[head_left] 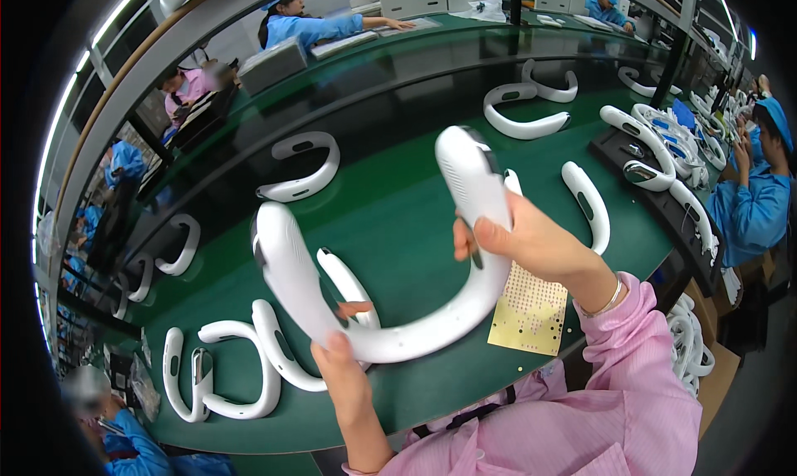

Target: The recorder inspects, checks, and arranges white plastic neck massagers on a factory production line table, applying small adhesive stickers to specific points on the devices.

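Observation:
Both hands hold up a white U-shaped neck fan [432,331] over the green bench, its curved middle toward me and its two ends pointing away. My left hand [342,376] is closed round the left arm of the fan, near the bend. Higher on the right arm, my right hand [540,239] grips with the thumb on the near face; part of its fingers is hidden behind the fan. Beneath my right forearm lies a yellow sheet [531,314] with rows of small dots. Another neck fan [589,206] rests just right of my right hand.
Several similar neck fans [274,380] lie at the bench's [415,401] near left, others farther back. A dark tray [618,156] of fans and parts stands at the right, beside a person in blue [751,206]. Below it is a cardboard box [718,385]. A metal frame [79,156] arches overhead.

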{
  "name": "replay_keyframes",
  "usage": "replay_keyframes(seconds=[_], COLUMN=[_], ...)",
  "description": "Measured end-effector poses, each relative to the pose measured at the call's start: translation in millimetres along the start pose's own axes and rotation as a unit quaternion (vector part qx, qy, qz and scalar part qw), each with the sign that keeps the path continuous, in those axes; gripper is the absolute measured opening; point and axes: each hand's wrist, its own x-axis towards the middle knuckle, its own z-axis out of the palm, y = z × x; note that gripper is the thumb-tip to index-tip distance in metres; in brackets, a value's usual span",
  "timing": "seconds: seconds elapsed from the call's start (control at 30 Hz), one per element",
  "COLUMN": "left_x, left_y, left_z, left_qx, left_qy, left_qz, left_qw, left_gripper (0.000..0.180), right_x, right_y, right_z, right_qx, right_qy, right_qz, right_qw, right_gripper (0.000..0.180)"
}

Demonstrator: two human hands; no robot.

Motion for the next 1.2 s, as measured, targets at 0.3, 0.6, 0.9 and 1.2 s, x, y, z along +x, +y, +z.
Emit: replay_keyframes(seconds=[0.3,0.6,0.9,1.2], left_x=[24,21,17,20], left_y=[-19,-21,-19,-24], left_z=[3,3,8,-5], left_qx=[-0.167,-0.119,-0.122,-0.065], left_qy=[0.037,-0.058,-0.053,0.005], left_qz=[-0.188,-0.127,-0.138,-0.109], left_qw=[0.967,0.983,0.981,0.992], left_gripper=[0.064,0.052,0.032,0.022], right_x=[17,147,241,296], right_y=[17,79,161,188], right_z=[6,-67,-52,20], right_qx=[0.220,0.394,-0.339,-0.620], right_qy=[0.058,0.284,0.111,0.072], right_qz=[0.175,0.099,0.071,-0.162], right_qw=[0.958,0.869,0.931,0.764], right_gripper=[0.039,0.042,0.025,0.034])
